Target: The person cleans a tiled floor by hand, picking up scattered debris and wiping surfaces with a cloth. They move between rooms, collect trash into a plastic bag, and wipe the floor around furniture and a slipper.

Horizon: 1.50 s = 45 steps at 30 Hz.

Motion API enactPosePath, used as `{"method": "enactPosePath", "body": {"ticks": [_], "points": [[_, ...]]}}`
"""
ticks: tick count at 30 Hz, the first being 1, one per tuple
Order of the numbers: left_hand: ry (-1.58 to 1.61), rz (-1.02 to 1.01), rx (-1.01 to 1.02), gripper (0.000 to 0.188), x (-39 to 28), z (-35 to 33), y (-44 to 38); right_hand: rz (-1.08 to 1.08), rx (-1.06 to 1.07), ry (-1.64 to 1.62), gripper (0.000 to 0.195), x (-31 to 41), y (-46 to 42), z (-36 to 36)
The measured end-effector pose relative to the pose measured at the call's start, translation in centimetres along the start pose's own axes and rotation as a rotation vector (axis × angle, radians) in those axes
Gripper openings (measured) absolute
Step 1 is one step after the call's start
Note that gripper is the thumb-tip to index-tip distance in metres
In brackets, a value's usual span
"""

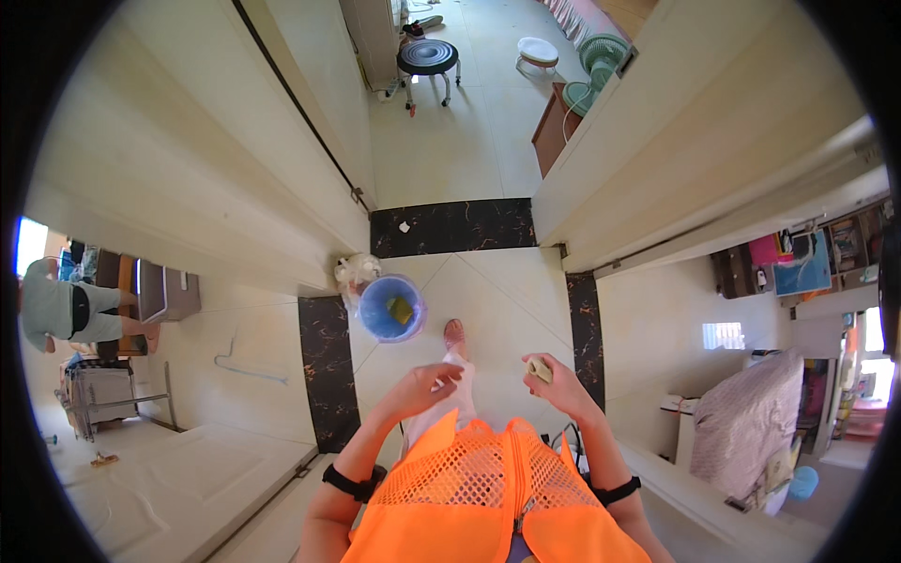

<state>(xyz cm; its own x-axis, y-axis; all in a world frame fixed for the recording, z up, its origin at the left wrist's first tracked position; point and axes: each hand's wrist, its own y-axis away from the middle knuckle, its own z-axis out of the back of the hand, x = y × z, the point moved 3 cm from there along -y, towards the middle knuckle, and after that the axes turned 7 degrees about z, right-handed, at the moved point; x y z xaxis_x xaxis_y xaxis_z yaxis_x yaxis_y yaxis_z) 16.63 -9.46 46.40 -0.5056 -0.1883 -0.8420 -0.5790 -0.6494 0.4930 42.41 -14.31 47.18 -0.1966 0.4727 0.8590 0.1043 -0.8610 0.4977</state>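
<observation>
My right hand (552, 386) is closed around a small rolled, cream-coloured thing (540, 370), perhaps cloth or paper; its exact kind is unclear. My left hand (431, 387) hangs in front of my body with fingers loosely curled and apart, with nothing seen in it. Beyond my left hand a blue plastic bin (389, 310) stands on the tiled floor, with a yellow-green thing (400, 310) inside. A clear plastic bag (357, 273) with contents leans by the bin at the wall corner. A small white scrap (404, 227) lies on the black marble threshold ahead.
Doorways open ahead, left and right. Ahead are a black wheeled stool (428, 58), a white stool (538, 51) and a green fan (598, 67). A person (77, 310) bends over in the left room. A cloth-covered thing (746, 422) stands in the right room.
</observation>
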Motion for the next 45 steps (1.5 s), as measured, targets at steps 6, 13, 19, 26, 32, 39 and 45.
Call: {"method": "enactPosePath", "body": {"ticks": [6, 13, 19, 26, 32, 39, 45], "points": [[0.001, -0.099, -0.060, 0.028, -4.4, 7.9, -12.0, -0.010, 0.114, 0.163, 0.039, 6.6, -13.4, 3.8], [-0.014, -0.045, -0.025, 0.031, -8.0, 16.1, -23.2, -0.006, 0.303, 0.171, 0.041, 13.2, -29.0, 6.8], [0.106, 0.161, -0.144, 0.030, -9.2, 25.8, -31.9, 0.183, 0.414, 0.296, 0.039, 18.6, -42.6, 11.4], [0.156, 0.175, -0.234, 0.030, -15.3, 36.0, -41.8, -0.029, 0.343, 0.119, 0.035, 26.2, -54.3, 20.2], [0.289, 0.190, -0.182, 0.029, -15.0, 43.2, -51.5, 0.019, 0.246, 0.071, 0.036, 28.5, -64.1, 25.9], [0.065, 0.176, -0.056, 0.029, -21.7, 53.8, -65.2, -0.096, 0.003, -0.129, 0.033, 35.5, -70.3, 33.2], [-0.030, 0.066, 0.051, 0.028, -24.9, 58.4, -77.9, -0.169, -0.130, -0.202, 0.034, 37.0, -77.7, 40.0]]}}
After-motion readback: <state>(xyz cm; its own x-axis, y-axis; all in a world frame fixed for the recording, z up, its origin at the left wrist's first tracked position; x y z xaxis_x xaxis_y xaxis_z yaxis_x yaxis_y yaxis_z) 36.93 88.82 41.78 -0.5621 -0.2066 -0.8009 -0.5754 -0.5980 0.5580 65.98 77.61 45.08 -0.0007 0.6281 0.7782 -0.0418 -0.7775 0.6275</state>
